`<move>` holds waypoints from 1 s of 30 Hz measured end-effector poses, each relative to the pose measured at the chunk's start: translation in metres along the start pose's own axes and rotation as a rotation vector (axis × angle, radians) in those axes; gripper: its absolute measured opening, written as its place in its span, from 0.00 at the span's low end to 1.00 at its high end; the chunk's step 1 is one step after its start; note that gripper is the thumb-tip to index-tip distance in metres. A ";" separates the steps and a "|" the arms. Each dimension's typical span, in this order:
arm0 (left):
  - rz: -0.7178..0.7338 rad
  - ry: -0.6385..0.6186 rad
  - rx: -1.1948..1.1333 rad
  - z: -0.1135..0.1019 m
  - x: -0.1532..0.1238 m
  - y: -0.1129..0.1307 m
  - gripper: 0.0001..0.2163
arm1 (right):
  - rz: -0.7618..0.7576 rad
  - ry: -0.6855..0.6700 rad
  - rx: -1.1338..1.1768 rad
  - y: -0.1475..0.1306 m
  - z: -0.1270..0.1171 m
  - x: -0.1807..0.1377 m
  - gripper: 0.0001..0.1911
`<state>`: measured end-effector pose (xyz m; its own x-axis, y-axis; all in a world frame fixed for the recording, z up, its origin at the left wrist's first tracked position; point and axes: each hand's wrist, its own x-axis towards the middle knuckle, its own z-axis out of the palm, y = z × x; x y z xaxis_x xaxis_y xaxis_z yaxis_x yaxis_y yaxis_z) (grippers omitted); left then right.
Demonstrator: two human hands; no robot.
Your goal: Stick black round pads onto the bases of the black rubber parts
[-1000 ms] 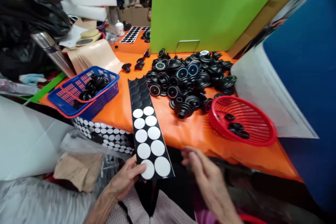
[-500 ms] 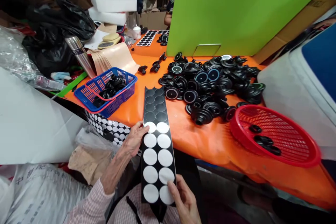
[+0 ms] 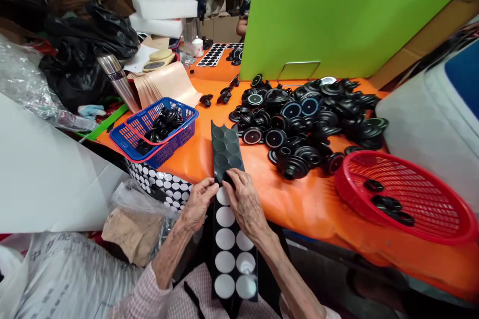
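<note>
Left, on orange-covered table (image 3: 179, 165): blue plastic basket (image 3: 185, 132), black parts inside. Then left hand (image 3: 195, 207), pinched narrow on left edge of black die-cut sheet (image 3: 234, 251) with white discs, between lap and table. Right hand (image 3: 245, 204) atop sheet, fingers bunched; grip, cannot tell. Rightward: heap of ridged black parts (image 3: 295, 119), red mesh basket (image 3: 430, 194).

Sheet (image 3: 225, 239) glossy, smooth; red basket (image 3: 350, 184) glossy plastic; flask (image 3: 118, 82) shiny metal.
</note>
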<state>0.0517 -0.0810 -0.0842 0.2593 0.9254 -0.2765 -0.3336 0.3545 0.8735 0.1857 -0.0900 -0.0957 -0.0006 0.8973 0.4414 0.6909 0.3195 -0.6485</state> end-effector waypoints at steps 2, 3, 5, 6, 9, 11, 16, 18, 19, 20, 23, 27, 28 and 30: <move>0.010 -0.014 0.012 -0.001 0.000 0.000 0.12 | 0.004 0.006 -0.003 0.003 0.004 0.003 0.14; 0.009 -0.017 0.016 -0.002 0.001 0.000 0.12 | -0.012 0.005 -0.017 0.003 0.004 0.003 0.14; 0.003 -0.008 0.030 -0.004 0.001 -0.001 0.12 | -0.073 -0.007 -0.099 0.001 0.004 0.001 0.13; 0.000 0.005 0.046 -0.005 0.001 -0.002 0.12 | -0.109 -0.018 -0.159 -0.002 0.005 0.000 0.13; 0.001 0.057 0.123 -0.006 0.002 -0.006 0.14 | -0.185 -0.020 -0.299 -0.005 0.009 0.000 0.14; 0.001 0.095 0.181 -0.007 0.000 -0.007 0.15 | -0.164 0.031 -0.317 0.000 0.008 0.005 0.16; 0.027 0.242 0.598 -0.007 -0.010 0.018 0.15 | -0.006 0.210 -0.288 0.017 -0.020 0.015 0.17; 0.116 0.390 0.749 -0.002 -0.013 0.033 0.12 | -0.013 0.241 -0.211 0.014 -0.027 0.008 0.15; 0.135 0.400 0.747 0.003 -0.014 0.039 0.11 | -0.033 0.254 -0.181 0.011 -0.027 0.002 0.14; 0.120 0.350 0.695 0.009 -0.013 0.043 0.12 | -0.065 0.263 -0.161 0.008 -0.025 -0.006 0.13; -0.031 0.040 0.423 0.028 -0.005 0.040 0.14 | -0.181 0.271 -0.073 0.001 -0.016 -0.026 0.14; -0.043 -0.013 0.281 0.039 0.005 0.031 0.10 | 0.066 0.190 0.227 0.003 -0.019 -0.028 0.14; -0.052 -0.050 0.313 0.041 0.006 0.031 0.09 | 0.214 0.183 0.304 0.003 -0.024 -0.026 0.14; -0.011 -0.126 0.511 0.044 0.010 0.037 0.09 | 0.462 0.228 0.442 0.001 -0.034 -0.020 0.16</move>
<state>0.0816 -0.0646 -0.0370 0.3778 0.8876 -0.2635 0.1463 0.2237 0.9636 0.2116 -0.1176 -0.0838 0.4099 0.9003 0.1462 0.2233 0.0563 -0.9731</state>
